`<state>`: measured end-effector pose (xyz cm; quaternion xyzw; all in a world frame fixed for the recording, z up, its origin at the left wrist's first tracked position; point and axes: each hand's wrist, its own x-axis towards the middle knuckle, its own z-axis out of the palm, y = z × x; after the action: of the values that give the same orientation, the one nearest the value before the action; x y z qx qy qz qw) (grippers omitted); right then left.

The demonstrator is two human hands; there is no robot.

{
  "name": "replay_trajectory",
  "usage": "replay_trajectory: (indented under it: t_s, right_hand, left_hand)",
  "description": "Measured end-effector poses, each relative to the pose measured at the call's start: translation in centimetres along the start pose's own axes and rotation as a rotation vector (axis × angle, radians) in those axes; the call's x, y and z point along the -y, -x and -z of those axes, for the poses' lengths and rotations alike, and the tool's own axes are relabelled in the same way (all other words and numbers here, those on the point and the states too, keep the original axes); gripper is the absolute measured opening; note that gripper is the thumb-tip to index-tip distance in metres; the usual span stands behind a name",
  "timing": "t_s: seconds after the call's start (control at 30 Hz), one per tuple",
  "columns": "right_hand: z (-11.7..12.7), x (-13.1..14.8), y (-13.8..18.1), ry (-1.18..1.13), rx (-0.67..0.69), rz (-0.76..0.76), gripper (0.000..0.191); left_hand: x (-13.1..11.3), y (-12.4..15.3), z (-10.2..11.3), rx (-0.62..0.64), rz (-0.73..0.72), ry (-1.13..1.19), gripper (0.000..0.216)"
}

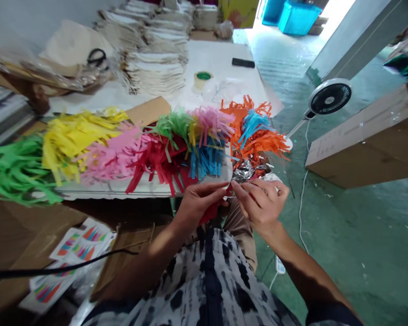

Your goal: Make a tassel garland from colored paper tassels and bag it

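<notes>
My left hand and my right hand meet at the table's front edge, both pinched on a red fringed paper piece that hangs down between them. Just above my hands lie bundles of cut paper fringe on the white table: red fringe, blue fringe, pink fringe, yellow fringe, green fringe and orange fringe. Crumpled silver foil sits right by my right hand.
Stacks of cream paper, a tape roll, black scissors and a black bar lie farther back. A small fan and a long cardboard box stand on the green floor at right. Printed sheets lie in a box below left.
</notes>
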<state>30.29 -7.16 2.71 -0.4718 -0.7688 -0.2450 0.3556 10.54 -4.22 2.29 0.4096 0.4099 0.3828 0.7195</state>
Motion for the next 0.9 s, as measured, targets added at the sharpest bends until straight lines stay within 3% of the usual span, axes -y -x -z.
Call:
replay_trajectory:
  t_s: [0.1,0.17,0.37,0.43,0.53,0.7,0.8,0.9]
  right_hand:
    - [0.5,0.2,-1.7,-0.034,-0.051,0.009,0.030]
    - [0.3,0.5,-2.6,-0.147,-0.036,-0.059,0.026]
    - [-1.8,1.5,-4.8,-0.842,0.161,-0.633,0.008]
    - [-2.5,1.8,-5.2,-0.964,0.186,-0.720,0.006]
    - [-3.2,2.0,-5.7,-1.035,0.220,-0.717,0.007]
    - [-4.2,0.6,-8.6,-1.036,0.485,-0.536,0.015]
    - [-7.2,-2.1,-13.2,-0.896,0.422,-0.412,0.018]
    - [-13.0,-5.8,-19.4,-0.606,0.270,-0.377,0.027]
  left_hand:
    - [-1.0,-0.2,0.2,0.078,0.164,0.212,0.037]
    - [-1.3,-0.3,0.5,0.110,0.186,0.224,0.032]
    - [-1.7,-0.6,1.2,-0.020,-0.086,0.164,0.023]
    - [-1.8,-0.9,1.3,-0.015,-0.151,0.190,0.023]
    - [-1.9,-1.1,1.7,-0.047,-0.181,0.220,0.025]
    - [-2.3,-1.2,3.1,-0.168,-0.228,0.115,0.024]
    - [-2.7,-1.6,4.4,-0.228,-0.255,0.061,0.022]
    - [-2.9,-2.1,5.7,-0.295,-0.279,0.022,0.020]
